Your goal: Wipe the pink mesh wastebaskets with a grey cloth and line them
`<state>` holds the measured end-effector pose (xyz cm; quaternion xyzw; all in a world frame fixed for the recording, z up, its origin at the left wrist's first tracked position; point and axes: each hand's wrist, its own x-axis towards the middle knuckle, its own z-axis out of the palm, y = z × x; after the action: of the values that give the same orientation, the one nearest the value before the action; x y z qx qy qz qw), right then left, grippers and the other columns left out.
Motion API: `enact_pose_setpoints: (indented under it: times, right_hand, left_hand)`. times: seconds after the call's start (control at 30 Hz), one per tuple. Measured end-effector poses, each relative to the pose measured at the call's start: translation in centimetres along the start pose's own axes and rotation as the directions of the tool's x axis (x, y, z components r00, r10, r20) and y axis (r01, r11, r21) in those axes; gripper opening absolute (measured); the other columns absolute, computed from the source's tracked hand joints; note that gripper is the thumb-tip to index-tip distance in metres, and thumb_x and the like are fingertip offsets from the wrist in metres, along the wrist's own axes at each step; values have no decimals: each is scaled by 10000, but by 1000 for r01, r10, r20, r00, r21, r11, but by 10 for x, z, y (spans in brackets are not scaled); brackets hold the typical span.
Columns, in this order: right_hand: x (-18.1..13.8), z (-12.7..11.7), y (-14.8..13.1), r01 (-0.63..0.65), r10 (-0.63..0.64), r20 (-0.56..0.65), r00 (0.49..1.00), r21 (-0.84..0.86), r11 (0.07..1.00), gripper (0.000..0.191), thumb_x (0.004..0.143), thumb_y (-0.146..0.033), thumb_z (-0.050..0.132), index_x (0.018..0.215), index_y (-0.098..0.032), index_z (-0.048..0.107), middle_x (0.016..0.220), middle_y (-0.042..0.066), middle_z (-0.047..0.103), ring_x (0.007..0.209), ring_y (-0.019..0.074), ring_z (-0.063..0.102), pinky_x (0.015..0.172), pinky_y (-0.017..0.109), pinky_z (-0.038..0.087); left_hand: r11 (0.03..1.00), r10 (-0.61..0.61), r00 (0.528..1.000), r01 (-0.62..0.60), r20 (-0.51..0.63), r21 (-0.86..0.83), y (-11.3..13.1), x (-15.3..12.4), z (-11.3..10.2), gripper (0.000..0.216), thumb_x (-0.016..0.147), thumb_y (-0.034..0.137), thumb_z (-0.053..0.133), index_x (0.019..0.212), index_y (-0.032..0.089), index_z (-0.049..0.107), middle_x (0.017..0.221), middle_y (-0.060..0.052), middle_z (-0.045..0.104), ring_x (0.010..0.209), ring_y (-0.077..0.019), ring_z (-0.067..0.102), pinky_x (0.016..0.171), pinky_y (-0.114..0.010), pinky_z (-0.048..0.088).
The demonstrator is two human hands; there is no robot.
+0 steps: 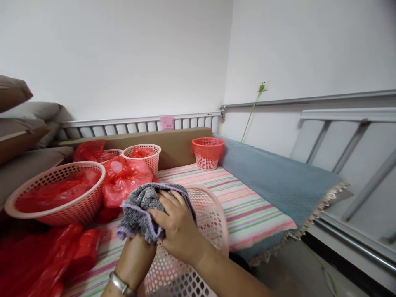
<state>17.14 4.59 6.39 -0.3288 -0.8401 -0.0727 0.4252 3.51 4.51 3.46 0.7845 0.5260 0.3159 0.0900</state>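
A grey cloth with a lilac edge (139, 206) is bunched over the rim of a pink perforated plastic basket (216, 214) in front of me. My right hand (176, 222) lies over the cloth, its fingers curled onto it and pressing it. My left hand (142, 243) reaches up beneath the cloth; its fingers are covered, and only the back of the wrist and a silver bracelet (119, 284) show. The basket leans toward me below both hands. Whether the cloth touches the basket's wall is hidden by my hands.
Left of me stand a large pink basket lined with a red bag (58, 214), red plastic bags (123, 181) and a smaller basket (156, 159). Another red-rimmed basket (207, 159) is at the back corner. Stacked cushions (27, 132) and a bed rail (328, 144) flank the striped sheet (247, 206).
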Motion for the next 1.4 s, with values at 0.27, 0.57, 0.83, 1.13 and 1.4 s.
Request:
enact_pose_setpoints:
  times: [0.27,0.57,0.83,1.13,1.4]
  right_hand:
    - [5,-5,42,-184,194,-119,974,91,979,466,629,-149,597,1088,-225,563,1169,69,555,1140,232,445,1021,434,236]
    - [-75,4,116,-741,785,-304,540,271,615,424,627,-250,599,1042,-170,556,949,87,659,882,244,609,767,339,460]
    - [-54,-13,95,-654,739,-259,622,347,672,372,624,-178,563,996,-178,577,920,57,670,853,215,615,741,290,459]
    - [3,-26,77,-559,547,-141,825,-64,827,402,575,-53,497,945,-196,560,891,47,614,831,211,563,705,273,410]
    - [-5,-13,84,-527,500,-179,847,-164,834,356,615,-66,488,942,-193,549,892,54,573,833,207,517,738,287,385]
  left_hand:
    - [993,-80,997,79,-7,-88,2,4,-5,486,752,100,346,1213,119,499,1198,-129,593,1115,-242,543,965,-399,408]
    - [977,-74,994,56,-81,-206,-12,-13,5,506,757,145,387,1258,135,456,1292,-90,523,1233,-208,431,1053,-379,320]
    - [916,-156,988,140,-12,-375,-10,-23,-20,509,743,227,468,1243,129,470,1273,-97,542,1207,-242,461,1039,-391,335]
    - [892,-181,976,215,123,-398,3,10,-56,453,746,229,446,1170,86,511,1163,-121,616,1079,-242,560,969,-378,392]
    - [948,-118,991,129,57,-291,7,16,-39,399,743,203,422,1113,101,531,1150,-127,605,1115,-238,529,1020,-398,331]
